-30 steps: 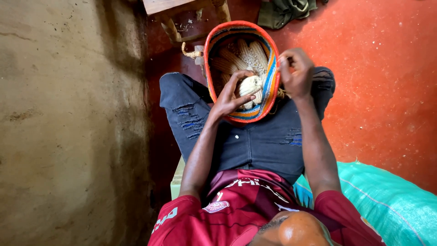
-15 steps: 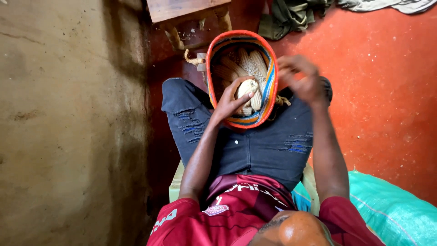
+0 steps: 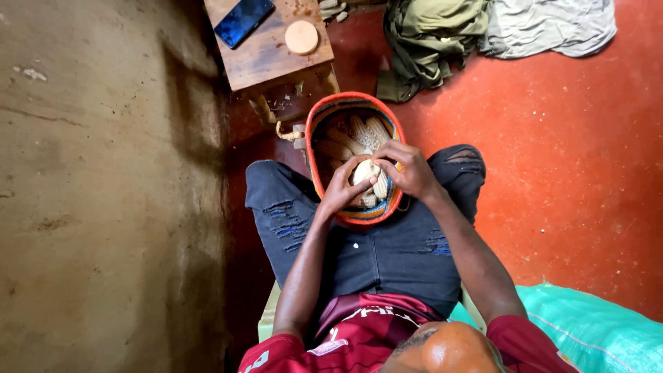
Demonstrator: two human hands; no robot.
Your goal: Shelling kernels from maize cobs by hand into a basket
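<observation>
In the head view, the person sits with a woven basket [image 3: 353,214] resting on their lap, its rim banded in orange, blue and yellow. The basket lies between the knees of dark, ripped jeans [image 3: 387,255], and its far rim reaches toward the wooden stool. Inside it, at the far end, lie several pale maize cobs [image 3: 356,135], packed side by side.

Both hands meet over the near half of the basket. The left hand [image 3: 342,186] is curled around one maize cob [image 3: 369,176], fingers wrapped over its left side and thumb pressed on top. The right hand [image 3: 411,169] closes on the same cob from the right, its fingers bent over the upper end. The cob sits just above the basket's near rim, held between the two hands, touching both.

Beyond the basket stands a small wooden stool [image 3: 266,59]. A dark phone [image 3: 243,21] lies at its far left corner, and a round tan lid [image 3: 302,37] sits near its right edge, well apart from the phone. On the red floor [image 3: 552,152] to the right lie crumpled cloths, one olive green [image 3: 428,41] and one grey [image 3: 552,27], touching each other. A teal sack [image 3: 601,331] lies beside the person's right arm. A bare earthen wall [image 3: 103,186] fills the left side
</observation>
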